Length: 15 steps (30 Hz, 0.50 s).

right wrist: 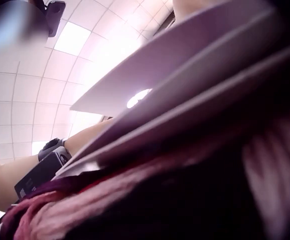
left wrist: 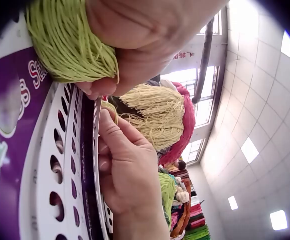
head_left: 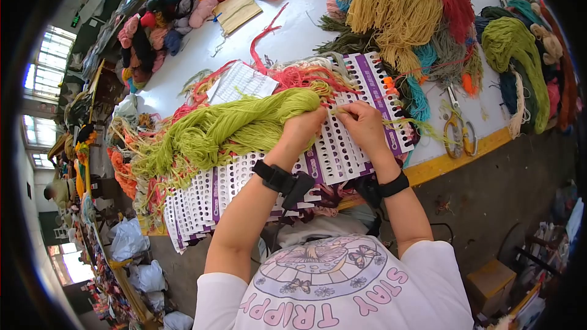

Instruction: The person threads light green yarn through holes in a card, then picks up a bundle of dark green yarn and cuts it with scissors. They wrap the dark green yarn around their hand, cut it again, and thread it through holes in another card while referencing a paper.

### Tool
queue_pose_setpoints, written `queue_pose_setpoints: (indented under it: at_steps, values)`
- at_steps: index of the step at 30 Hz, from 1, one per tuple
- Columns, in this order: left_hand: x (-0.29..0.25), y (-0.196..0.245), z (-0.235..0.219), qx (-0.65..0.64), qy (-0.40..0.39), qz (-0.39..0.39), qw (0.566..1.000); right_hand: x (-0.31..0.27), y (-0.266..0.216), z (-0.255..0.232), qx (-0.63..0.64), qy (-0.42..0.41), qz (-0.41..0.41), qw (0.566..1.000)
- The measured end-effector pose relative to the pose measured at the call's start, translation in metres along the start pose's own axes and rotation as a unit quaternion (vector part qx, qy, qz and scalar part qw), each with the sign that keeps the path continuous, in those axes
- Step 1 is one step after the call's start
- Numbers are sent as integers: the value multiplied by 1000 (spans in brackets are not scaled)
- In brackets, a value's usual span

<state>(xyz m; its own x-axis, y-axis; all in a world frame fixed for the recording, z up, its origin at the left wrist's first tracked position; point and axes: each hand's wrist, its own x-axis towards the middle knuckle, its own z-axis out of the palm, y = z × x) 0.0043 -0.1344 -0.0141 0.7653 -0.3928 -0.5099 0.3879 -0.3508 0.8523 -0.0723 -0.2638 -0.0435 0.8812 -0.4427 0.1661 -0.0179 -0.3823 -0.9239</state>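
My left hand lies against the end of a thick lime-green thread skein. Its fingertips pinch at the edge of a white perforated thread card, seen on edge in the left wrist view. Close beside them, my right hand pinches a thin green thread at the card's row of holes. Loose green strands trail to the right of that hand. Under both hands, purple-and-white cards overlap in a long row. The right wrist view shows mostly blurred card edges and pink thread, with the right fingers hidden.
Scissors with yellow handles lie at the table's right edge. Behind the cards are tan thread, red thread and a paper sheet. More yarn bundles are heaped at right. A wooden board lies at the back.
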Motion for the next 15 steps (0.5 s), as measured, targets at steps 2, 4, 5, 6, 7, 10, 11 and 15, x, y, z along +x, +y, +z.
queue_pose_setpoints:
  at_steps: [2,4,5,6,7,10,11,15]
  values:
    - [-3,2,-9,-99,-11,17,995,-1,3,3,-28,3,-26,999]
    - [-9,10,-23,-178,-43,-26,983,-2,2,4,-50,4,-45,998]
    - [-11,12,-26,-204,-58,-40,976,-2,1,4,-59,4,-52,997]
    - [-12,14,-28,-230,-73,-53,969,-2,-2,4,-69,5,-59,996]
    - [-13,16,-29,-256,-89,-66,960,-2,-3,4,-75,0,-49,996]
    - [-15,24,-35,-305,-137,-87,938,-2,-9,1,-93,-9,-26,995]
    - [-13,23,-37,-301,-166,-93,934,-3,-11,1,-97,-9,-23,995]
    - [-14,25,-33,-283,-195,-72,936,-5,-17,-1,-60,-6,-16,998]
